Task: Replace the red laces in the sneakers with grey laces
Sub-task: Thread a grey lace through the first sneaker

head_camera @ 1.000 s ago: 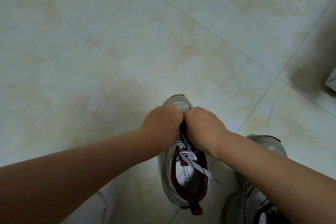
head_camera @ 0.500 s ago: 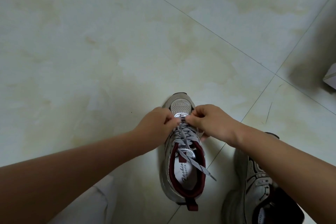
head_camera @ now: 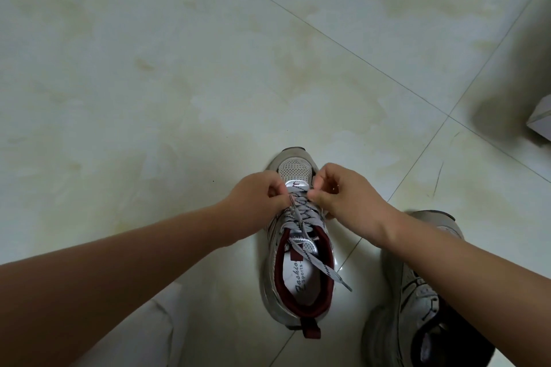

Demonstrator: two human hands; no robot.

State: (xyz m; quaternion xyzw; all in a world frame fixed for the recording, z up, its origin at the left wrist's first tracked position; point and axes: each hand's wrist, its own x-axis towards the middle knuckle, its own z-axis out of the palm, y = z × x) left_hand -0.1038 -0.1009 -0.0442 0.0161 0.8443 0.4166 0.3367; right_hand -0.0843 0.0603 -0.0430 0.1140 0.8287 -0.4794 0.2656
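A grey sneaker (head_camera: pixel 298 301) with a dark red lining stands on the floor, toe pointing away from me. A grey lace (head_camera: pixel 307 217) with dark marks crosses its eyelets; one loose end trails over the opening to the right. My left hand (head_camera: pixel 259 194) pinches the lace at the lowest eyelets on the left side. My right hand (head_camera: pixel 343 191) pinches it on the right side, fingers curled. A second grey sneaker (head_camera: pixel 423 292) stands at the lower right, partly hidden by my right forearm. No red lace is in view.
The floor is pale glossy tile (head_camera: pixel 149 68) with dark grout lines. A corner of a white box (head_camera: pixel 541 122) shows at the right edge. Light cloth (head_camera: pixel 143 337) lies under my left forearm at the bottom.
My hands have moved apart from a tight cluster over the toe, uncovering the laced eyelets. Each now pinches the lace at one side. The view has shifted slightly.
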